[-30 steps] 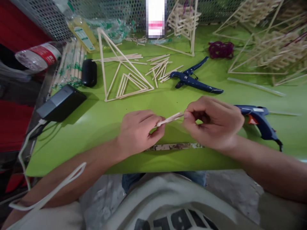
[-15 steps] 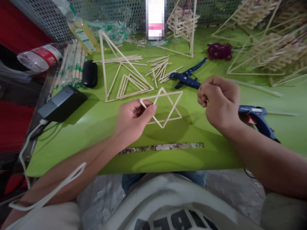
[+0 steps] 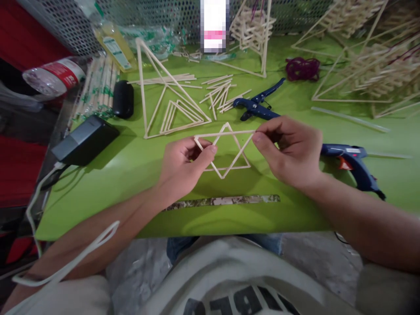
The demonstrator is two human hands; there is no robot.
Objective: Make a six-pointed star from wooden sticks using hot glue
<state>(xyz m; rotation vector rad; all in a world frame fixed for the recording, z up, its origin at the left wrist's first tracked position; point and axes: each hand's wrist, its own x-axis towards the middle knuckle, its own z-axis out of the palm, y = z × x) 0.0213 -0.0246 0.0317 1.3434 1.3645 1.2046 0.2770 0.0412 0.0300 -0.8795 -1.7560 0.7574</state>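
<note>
A six-pointed star of thin wooden sticks (image 3: 233, 133) is held up above the green table, made of two overlapping triangles. My left hand (image 3: 188, 159) pinches its left side between thumb and fingers. At the star's upper right corner, the thumb and fingertips of my right hand (image 3: 287, 148) are closed on the tip. Beyond the star lie short loose sticks (image 3: 223, 94) and dark blue cutting pliers (image 3: 256, 107). A blue glue gun (image 3: 352, 159) rests to the right of my right hand. Nearer to me is a flat, patterned strip (image 3: 226, 201).
A stick pyramid frame (image 3: 142, 87) with small triangles stands at the back left. Along the left are a black adapter (image 3: 85, 142), a black case (image 3: 123, 99), wrapped chopsticks (image 3: 98, 89) and bottles (image 3: 114, 48). Purple cord (image 3: 302, 69) and larger stick structures (image 3: 377, 78) occupy the back right.
My right hand has moved left and down from beside the pliers and has taken hold of the star's right corner. The star has shifted slightly right in my left hand.
</note>
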